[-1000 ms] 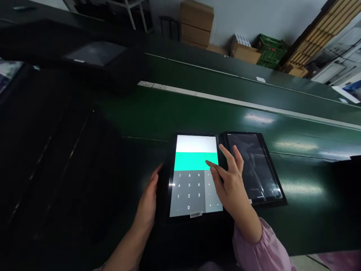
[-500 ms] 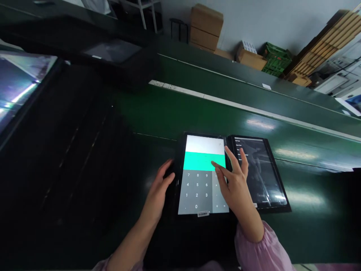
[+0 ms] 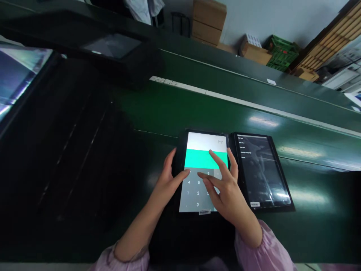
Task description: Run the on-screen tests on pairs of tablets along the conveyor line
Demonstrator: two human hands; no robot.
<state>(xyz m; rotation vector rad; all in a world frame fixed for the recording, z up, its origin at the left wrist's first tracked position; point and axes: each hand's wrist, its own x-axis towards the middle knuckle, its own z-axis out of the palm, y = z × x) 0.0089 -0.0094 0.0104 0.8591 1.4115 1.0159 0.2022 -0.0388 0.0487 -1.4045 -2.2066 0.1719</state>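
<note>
A tablet (image 3: 197, 194) lies on the green bench with a calculator keypad under a green band and a white field. My left hand (image 3: 168, 182) is at its left edge, thumb over the upper left of the keypad, other fingers along the side; it grips the tablet's edge. Over the screen's right part, my right hand (image 3: 225, 186) has its fingers apart, one fingertip near the 8 key and another over the green band. It holds nothing. A second tablet (image 3: 261, 173) with a dark screen and a short text menu lies just to the right.
Black equipment (image 3: 70, 150) fills the left side, with a bright screen (image 3: 19, 79) at the far left. A dark device (image 3: 115, 46) stands behind. Past the green bench (image 3: 180, 109) are cardboard boxes (image 3: 208, 22) and a green crate (image 3: 282, 51).
My right hand has moved left and down from the green band towards the keypad. My left thumb has come onto the screen. More characters show in the white field.
</note>
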